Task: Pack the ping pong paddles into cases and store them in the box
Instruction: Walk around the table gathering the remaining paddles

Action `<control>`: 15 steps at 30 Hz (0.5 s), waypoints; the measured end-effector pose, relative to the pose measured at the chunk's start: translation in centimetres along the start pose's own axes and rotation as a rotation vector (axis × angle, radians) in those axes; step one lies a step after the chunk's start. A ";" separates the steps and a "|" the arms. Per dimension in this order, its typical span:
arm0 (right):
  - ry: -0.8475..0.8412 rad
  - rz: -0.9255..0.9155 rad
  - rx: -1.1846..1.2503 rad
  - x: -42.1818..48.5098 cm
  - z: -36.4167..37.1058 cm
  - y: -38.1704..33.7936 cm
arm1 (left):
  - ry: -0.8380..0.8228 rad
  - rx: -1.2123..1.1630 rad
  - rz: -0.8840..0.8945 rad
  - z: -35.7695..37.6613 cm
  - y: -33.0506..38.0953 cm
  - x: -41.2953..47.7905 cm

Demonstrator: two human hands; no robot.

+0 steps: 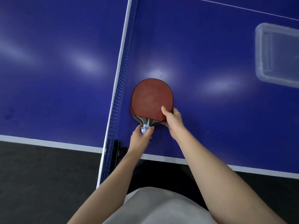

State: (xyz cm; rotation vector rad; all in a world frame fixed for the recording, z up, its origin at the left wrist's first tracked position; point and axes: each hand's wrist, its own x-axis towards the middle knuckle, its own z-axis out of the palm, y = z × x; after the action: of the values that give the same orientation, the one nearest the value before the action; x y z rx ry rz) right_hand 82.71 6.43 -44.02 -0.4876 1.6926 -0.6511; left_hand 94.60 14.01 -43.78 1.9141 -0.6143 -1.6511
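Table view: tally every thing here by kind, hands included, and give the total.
Paddle: 1 in plain view; a red edge under it may be a second.
Box: 1, clear.
Net: 1.
Hands: 2, left hand gripping the handle, right hand pinching the blade's edge.
Total: 5.

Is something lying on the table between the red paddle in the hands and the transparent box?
Nothing visible does. Only bare blue table lies between the red paddle and the transparent box; the net stands on the other side.
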 end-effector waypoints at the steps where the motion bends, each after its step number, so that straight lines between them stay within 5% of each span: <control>1: 0.022 -0.008 -0.011 -0.1 0.1 0.1 | 0.047 0.061 0.036 0.2 -0.1 0.0; 8: 0.201 -0.163 -0.276 -0.6 0.5 0.5 | 0.278 0.184 0.144 0.3 -0.3 -1.0; 15: 0.244 -0.285 -0.349 -1.1 0.3 0.5 | 0.319 0.254 0.174 0.6 -0.5 -1.3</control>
State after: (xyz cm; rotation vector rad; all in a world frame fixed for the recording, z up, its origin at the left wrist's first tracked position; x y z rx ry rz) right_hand 83.22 7.42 -43.59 -0.9403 2.0006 -0.6396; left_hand 93.79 15.17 -43.23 2.1739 -0.8612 -1.1728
